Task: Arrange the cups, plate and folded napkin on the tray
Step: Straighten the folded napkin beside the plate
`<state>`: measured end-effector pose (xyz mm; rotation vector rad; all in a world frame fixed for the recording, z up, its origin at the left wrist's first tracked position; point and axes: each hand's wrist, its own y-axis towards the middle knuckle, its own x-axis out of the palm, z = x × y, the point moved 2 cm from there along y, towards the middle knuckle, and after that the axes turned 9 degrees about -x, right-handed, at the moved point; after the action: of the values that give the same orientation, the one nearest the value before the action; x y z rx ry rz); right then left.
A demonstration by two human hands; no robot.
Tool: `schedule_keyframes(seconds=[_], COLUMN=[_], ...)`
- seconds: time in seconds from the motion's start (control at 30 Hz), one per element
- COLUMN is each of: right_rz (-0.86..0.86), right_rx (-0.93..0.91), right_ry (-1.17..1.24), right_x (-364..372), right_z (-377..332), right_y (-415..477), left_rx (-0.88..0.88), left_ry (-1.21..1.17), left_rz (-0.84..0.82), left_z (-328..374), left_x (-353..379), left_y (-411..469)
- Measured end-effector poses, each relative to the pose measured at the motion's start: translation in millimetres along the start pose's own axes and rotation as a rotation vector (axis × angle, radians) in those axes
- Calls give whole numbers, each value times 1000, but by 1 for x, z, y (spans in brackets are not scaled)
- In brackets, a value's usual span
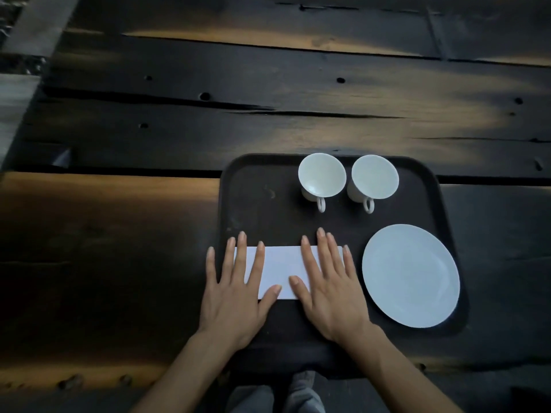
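A dark rectangular tray lies on the wooden surface. Two white cups stand side by side at its far edge, one on the left and one on the right, handles pointing toward me. A white plate lies flat in the tray's near right part. A white folded napkin lies in the near left part. My left hand rests flat on the napkin's left end, fingers spread. My right hand presses flat on its right end, just left of the plate.
The tray sits on dark, worn wooden planks with gaps and knot holes. A pale strip runs along the far left edge. My knees in grey fabric show below the tray's near rim.
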<state>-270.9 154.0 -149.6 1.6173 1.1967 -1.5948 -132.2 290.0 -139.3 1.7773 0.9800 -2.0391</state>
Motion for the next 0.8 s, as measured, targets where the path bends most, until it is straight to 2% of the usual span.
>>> schedule_keyframes(seconds=[0.33,0.4,0.53,0.8], right_rz=[-43,-41,109,-62], right_rx=[-9,-31,1,82], right_ry=[69,97,100,107], right_x=[-11,-21,-46,-63], right_z=[-2,2,30,66], right_y=[3,3,7,25], left_rx=[-49,-27,16,14], left_ry=[-19,-44,-92,-98], left_rz=[-67,-26,102,56], left_z=[-5,-13,-31,-40], left_x=[-5,-18,-47,-63], left_y=[3,6,23,55])
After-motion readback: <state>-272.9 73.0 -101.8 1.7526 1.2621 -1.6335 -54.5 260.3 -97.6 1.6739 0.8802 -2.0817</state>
